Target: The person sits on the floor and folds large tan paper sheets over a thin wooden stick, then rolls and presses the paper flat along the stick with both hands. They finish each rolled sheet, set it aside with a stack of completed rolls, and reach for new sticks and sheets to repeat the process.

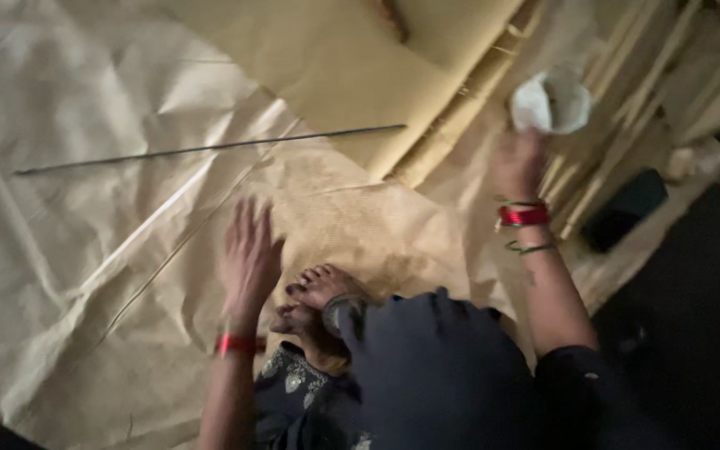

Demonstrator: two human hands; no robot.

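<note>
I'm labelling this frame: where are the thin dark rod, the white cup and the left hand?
thin dark rod [210, 148], head view, mid-shaft.
white cup [553, 102], head view, outer wall.
left hand [248, 254], head view, back of hand.

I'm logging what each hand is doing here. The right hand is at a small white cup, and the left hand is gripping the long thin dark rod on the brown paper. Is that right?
Not quite. The left hand does not grip the thin dark rod; it is open, fingers spread, over the brown paper, well apart from the rod. The head view shows this. The right hand is at the small white cup, as you said.
</note>
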